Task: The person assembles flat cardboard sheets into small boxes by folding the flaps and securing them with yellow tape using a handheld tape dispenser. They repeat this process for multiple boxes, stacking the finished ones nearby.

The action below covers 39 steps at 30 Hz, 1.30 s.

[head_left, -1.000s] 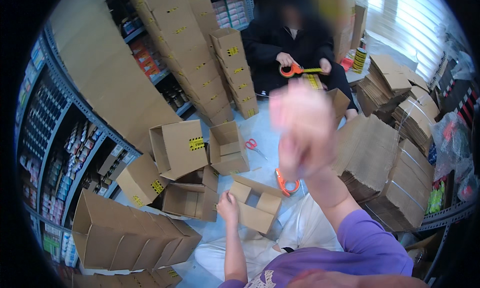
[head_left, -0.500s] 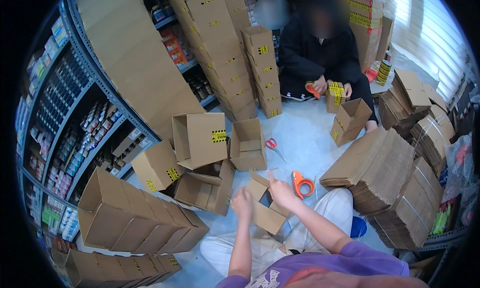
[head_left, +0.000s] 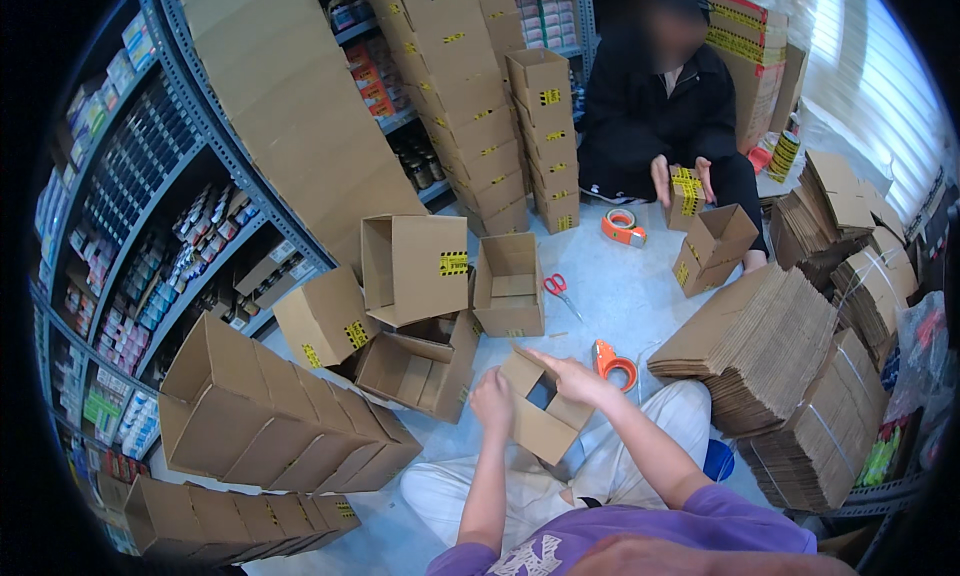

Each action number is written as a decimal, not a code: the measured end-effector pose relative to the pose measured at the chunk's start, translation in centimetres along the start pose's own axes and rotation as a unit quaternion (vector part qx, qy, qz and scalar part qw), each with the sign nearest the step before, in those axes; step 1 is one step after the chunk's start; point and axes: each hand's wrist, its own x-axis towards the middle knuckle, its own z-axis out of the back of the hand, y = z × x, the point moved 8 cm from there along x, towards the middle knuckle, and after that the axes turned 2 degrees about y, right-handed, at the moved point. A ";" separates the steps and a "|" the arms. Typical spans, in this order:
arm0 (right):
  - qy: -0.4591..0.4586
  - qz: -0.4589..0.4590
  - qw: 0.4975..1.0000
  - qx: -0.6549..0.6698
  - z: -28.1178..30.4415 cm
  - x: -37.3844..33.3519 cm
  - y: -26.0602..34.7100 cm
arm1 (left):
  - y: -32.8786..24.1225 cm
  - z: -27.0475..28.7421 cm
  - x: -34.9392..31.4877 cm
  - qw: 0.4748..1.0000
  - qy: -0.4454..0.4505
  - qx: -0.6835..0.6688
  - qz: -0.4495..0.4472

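Note:
A small cardboard box [head_left: 546, 436] with its flaps raised rests by my crossed legs, its inside partly visible. At its left edge, my left hand [head_left: 492, 404] is closed on the cardboard. My right hand [head_left: 574, 380] lies along the far-right flap, its fingers stretched out against the cardboard; its thumb is hard to make out. Just right of that hand, an orange tape dispenser [head_left: 615, 366] lies on the floor. Red-handled scissors [head_left: 560, 292] lie beyond the box, beside an open carton [head_left: 509, 288].
Open cartons [head_left: 420, 366] and a row of nested boxes [head_left: 290, 416] stand at left. Flattened cardboard stacks [head_left: 745, 336] rise at right. Across from me, a co-worker [head_left: 660, 116] holds a taped box [head_left: 686, 194] near another dispenser [head_left: 624, 228]. Shelves [head_left: 170, 266] line the left.
My right hand's fingers have gone from a raised finger to lying along the flap. The co-worker has put a tape dispenser on the floor and has both hands at the taped box.

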 end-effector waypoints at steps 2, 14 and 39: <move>0.002 0.000 0.999 -0.050 -0.9 0.0 0.7 | 0.2 0.0 0.1 1.000 -0.004 -0.004 0.003; -0.116 -0.026 0.955 -0.273 -6.3 -1.4 0.5 | 0.0 1.7 -0.3 0.988 -0.103 -0.107 -0.041; -0.071 -0.003 0.971 -0.231 -6.7 -1.8 0.0 | 6.7 -2.5 2.9 0.872 0.194 -0.428 0.138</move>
